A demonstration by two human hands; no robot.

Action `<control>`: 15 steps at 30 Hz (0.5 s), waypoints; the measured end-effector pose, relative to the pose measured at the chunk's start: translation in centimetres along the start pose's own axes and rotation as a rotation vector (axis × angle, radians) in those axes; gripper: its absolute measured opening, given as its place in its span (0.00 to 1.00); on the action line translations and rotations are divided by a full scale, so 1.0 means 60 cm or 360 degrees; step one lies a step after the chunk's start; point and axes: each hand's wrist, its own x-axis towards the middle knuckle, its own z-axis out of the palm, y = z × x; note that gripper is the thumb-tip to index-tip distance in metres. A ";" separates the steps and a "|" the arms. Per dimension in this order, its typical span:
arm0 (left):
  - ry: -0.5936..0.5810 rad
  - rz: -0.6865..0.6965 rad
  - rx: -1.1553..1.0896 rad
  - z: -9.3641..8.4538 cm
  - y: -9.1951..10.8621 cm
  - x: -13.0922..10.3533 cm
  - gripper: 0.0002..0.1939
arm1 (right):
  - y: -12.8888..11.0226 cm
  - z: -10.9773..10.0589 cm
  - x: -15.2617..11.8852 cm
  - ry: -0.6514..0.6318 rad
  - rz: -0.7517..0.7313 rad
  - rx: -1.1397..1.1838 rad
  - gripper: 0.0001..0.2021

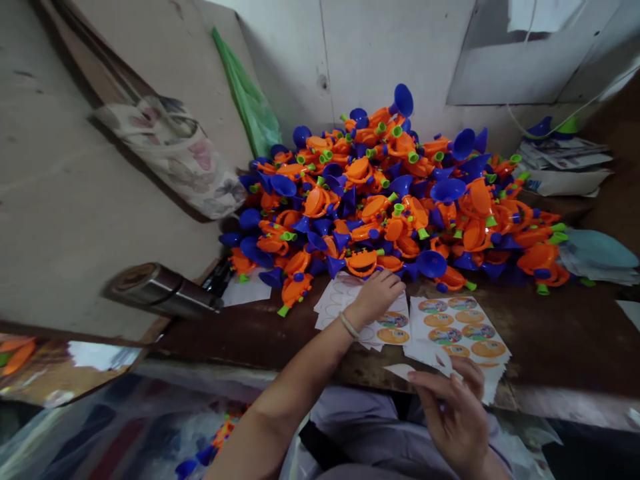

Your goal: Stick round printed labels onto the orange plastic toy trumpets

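Observation:
My left hand (pixel 379 293), with a pale bracelet at the wrist, reaches over a stack of sticker sheets (pixel 336 300) to the front edge of a heap of orange toy trumpets (pixel 360 172) with blue bells and green mouthpieces. Its fingers stretch forward, slightly bent, close to one trumpet (pixel 362 263); the tips are partly hidden. Lower right, my right hand (pixel 457 410) pinches a sticker (pixel 400 371), its white underside showing. Beyond that hand lies a second stack of sheets (pixel 461 327) with oval printed stickers, partly covered by the fingers.
A steel flask (pixel 167 293) leans at the left by the partition. A floral bag (pixel 175 157) and a green plastic bag (pixel 245 100) hang there. Papers (pixel 563 163) are piled at the back right, near a light-blue round item (pixel 600 248). The brown table's (pixel 210 343) front edge borders my lap.

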 end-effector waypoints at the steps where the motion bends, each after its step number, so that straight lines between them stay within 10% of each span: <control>1: 0.0021 -0.0027 0.0068 -0.006 -0.003 -0.013 0.05 | 0.002 0.001 0.000 -0.0015 0.0016 0.0017 0.39; 9: 0.0622 -0.1023 0.0461 -0.110 -0.123 -0.173 0.16 | 0.005 0.020 0.005 -0.0090 0.0069 0.0204 0.43; 15: 0.0769 -0.1119 0.0086 -0.125 -0.149 -0.197 0.20 | -0.005 0.037 0.005 -0.0102 0.0040 0.0257 0.42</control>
